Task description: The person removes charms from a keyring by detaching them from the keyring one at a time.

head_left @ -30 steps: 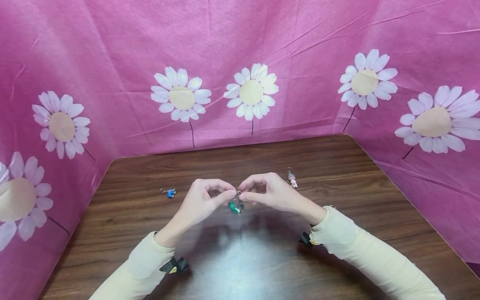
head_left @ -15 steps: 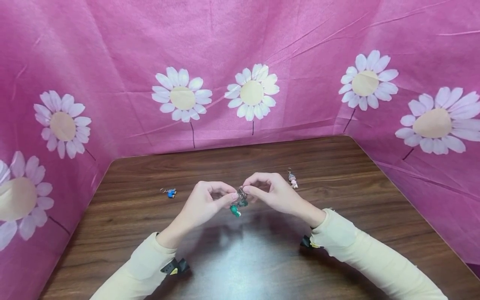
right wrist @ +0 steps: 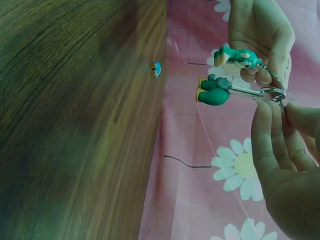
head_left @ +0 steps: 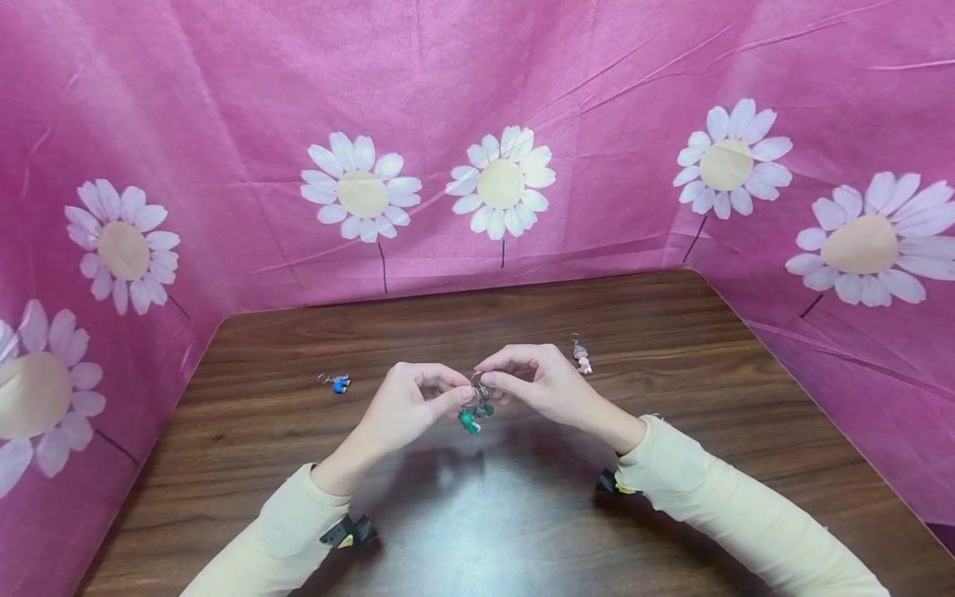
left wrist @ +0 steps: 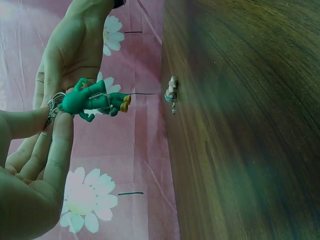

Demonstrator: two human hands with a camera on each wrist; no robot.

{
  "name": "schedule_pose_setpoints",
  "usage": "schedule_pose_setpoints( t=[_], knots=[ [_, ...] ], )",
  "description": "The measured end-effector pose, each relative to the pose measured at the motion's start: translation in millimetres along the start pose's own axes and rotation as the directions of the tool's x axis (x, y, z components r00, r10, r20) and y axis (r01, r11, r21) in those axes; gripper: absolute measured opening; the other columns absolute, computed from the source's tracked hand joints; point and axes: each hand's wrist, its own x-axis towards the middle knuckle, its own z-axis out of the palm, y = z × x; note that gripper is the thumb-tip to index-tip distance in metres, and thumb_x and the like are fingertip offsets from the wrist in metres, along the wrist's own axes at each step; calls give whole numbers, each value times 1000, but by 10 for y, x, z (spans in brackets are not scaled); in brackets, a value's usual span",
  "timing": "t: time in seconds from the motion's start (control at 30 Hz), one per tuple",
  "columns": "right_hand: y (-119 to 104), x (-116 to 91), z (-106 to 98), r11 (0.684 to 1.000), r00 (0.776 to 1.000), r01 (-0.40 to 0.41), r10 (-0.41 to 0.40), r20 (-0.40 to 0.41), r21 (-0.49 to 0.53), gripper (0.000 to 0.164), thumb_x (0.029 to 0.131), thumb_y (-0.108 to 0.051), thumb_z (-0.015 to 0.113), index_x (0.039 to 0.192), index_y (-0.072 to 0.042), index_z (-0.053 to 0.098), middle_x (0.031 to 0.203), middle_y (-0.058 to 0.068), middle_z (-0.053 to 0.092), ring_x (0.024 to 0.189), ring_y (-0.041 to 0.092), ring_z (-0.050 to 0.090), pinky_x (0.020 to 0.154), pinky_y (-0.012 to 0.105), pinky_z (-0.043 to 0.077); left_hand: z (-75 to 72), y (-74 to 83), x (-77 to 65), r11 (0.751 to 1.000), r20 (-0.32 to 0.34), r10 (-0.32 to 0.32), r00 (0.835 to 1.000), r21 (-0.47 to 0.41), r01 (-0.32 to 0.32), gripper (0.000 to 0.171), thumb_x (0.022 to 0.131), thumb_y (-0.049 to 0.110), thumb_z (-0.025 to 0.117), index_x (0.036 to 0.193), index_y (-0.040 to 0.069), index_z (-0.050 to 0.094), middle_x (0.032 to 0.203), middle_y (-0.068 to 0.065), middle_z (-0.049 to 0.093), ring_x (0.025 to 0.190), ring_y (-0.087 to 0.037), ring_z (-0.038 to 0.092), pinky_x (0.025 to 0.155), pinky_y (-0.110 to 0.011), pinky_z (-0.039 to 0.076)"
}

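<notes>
My left hand [head_left: 406,406] and right hand [head_left: 545,381] meet above the middle of the table, thumbs against forefingers, both pinching the metal rings of a keychain. From the rings hangs a green figure charm [head_left: 469,421], with a second, darker green charm [head_left: 485,410] beside it. In the right wrist view the green figure [right wrist: 237,57] hangs near the left hand [right wrist: 265,30]. Below it a green piece with yellow feet [right wrist: 214,91] joins a silver strip leading to the rings [right wrist: 276,95], at the right hand's fingertips. Fingers partly hide how the rings link.
On the wooden table [head_left: 261,439] a blue figure keychain [head_left: 341,384] lies to the left. A pink and grey figure keychain [head_left: 582,358] lies behind the right hand. Pink cloth [head_left: 582,75] printed with white daisies stands around the far and side edges.
The right fingertips have shifted slightly up and right. The green charms hang a little lower and farther apart, and more of the rings shows between the hands. The keychains on the table stay put.
</notes>
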Motion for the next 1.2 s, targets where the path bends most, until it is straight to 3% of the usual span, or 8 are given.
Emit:
schedule_pose_setpoints(
  t=[0.2, 0.37, 0.47, 0.57, 0.67, 0.73, 0.87, 1.2],
  knots=[
    [13, 2, -3, 1000, 999, 25, -25, 21, 10, 15, 95, 5, 66, 108, 4, 73, 90, 11, 74, 70, 35, 70, 64, 46, 61, -3, -13, -6, 1000, 5, -9, 1000, -15, 9, 13, 92, 15, 77, 98, 3, 77, 82, -6, 76, 73, -19, 74, 71, -44, 62],
    [10, -1, -36, 997, 997, 45, -42, 63, -55, 14, 94, 4, 69, 106, 4, 74, 90, 10, 74, 70, 38, 71, 63, 40, 62, -1, 5, -7, 1000, 8, -6, 1000, -4, 6, 12, 92, 14, 76, 98, 3, 77, 82, -6, 76, 73, -19, 74, 68, -37, 62],
    [-2, 2, -52, 984, 993, 94, -81, 91, -151, 13, 93, 4, 71, 103, -1, 77, 89, 4, 74, 67, 31, 71, 59, 36, 61, -11, 29, -3, 1000, 13, -2, 1000, 24, 1, 11, 93, 15, 76, 98, 5, 77, 82, -3, 76, 73, -19, 74, 68, -39, 62],
    [6, 0, -49, 942, 975, 175, -126, 183, -286, 15, 93, 2, 71, 101, -8, 78, 87, -2, 72, 68, 16, 69, 58, 29, 59, -45, 84, 7, 1000, -1, -1, 1000, 8, 1, 10, 94, 16, 75, 97, 7, 77, 84, -2, 76, 74, -21, 74, 70, -43, 62],
    [7, -24, -46, 921, 958, 208, -123, 258, -331, 14, 94, -1, 71, 101, -10, 78, 86, -3, 72, 70, 6, 65, 59, 25, 56, -96, 160, 19, 1000, -34, -4, 999, -27, 3, 9, 94, 17, 75, 96, 9, 77, 86, -3, 76, 75, -23, 75, 71, -42, 62],
    [-3, -38, -49, 939, 964, 170, -95, 248, -300, 12, 95, -2, 70, 101, -8, 78, 87, 0, 72, 71, 6, 67, 61, 25, 58, -126, 197, 24, 999, -42, -10, 999, -48, 8, 10, 93, 18, 76, 97, 9, 77, 87, -6, 76, 75, -23, 75, 72, -41, 62],
    [-33, -37, -83, 975, 989, 76, -48, 138, -209, 10, 93, -1, 72, 101, -3, 77, 89, 2, 74, 72, 14, 73, 63, 32, 61, -158, 208, 5, 999, -36, -34, 999, -43, 33, 13, 93, 20, 77, 98, 8, 77, 88, -9, 76, 76, -21, 75, 73, -38, 62],
    [-1, -56, -113, 996, 992, -82, 86, 90, -46, 11, 96, -7, 71, 105, -3, 75, 94, 6, 75, 84, 22, 73, 74, 38, 62, -238, 99, -72, 998, -33, -49, 998, -48, 47, 14, 94, 20, 75, 98, 6, 76, 91, -11, 76, 76, -23, 74, 75, -40, 62]
  ],
)
